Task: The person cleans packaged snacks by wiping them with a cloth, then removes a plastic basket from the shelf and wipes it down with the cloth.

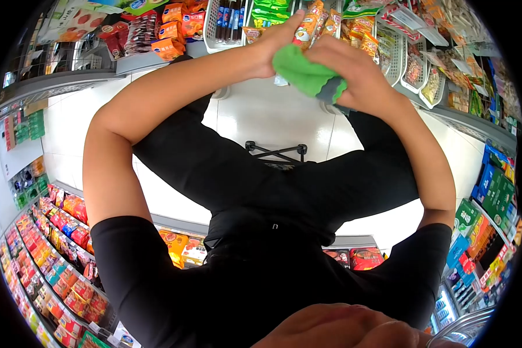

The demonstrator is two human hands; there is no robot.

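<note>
In my right hand (356,72), a green cloth (304,69) with a grey edge is gripped between bent fingers. It hangs in front of the shelf and reaches across to my left hand (275,46). One digit of that left hand stretches up beside an orange snack packet (308,24), and the other fingers are hidden behind the hand and the cloth. Whether the left hand holds that packet or only touches it, I cannot tell. Green snack packets (269,14) lie just beyond the left hand. More orange packets (359,29) lie past the right hand.
White plastic baskets (214,32) and orange bags (171,29) line the shelf ahead. A folding stool's black frame (276,151) shows between my legs, on a pale tiled floor (261,116). Shelves of bright packages (64,272) rise at the left, with boxes (496,191) at the right.
</note>
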